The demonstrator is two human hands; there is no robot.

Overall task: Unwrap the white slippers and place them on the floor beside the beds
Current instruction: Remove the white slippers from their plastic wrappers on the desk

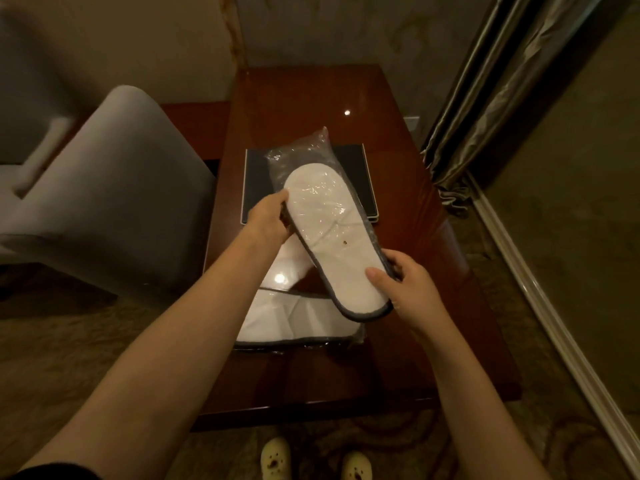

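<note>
slippers [332,233], a white pair with grey edging, are being held above the glossy wooden table [398,133], half out of a clear plastic bag [308,150] that is still covering the far end. their long axis is running from near right to far left. the right hand [407,285] is pinching the bare near end, thumb on top; the left hand [268,216] is clamping the left edge where the plastic begins (likely bracing for the pull). another wrapped pair [298,320] is lying on the table beneath them.

second slippers [298,320] partly hidden, perhaps wrapped, shoes [356,466] cropped
</note>
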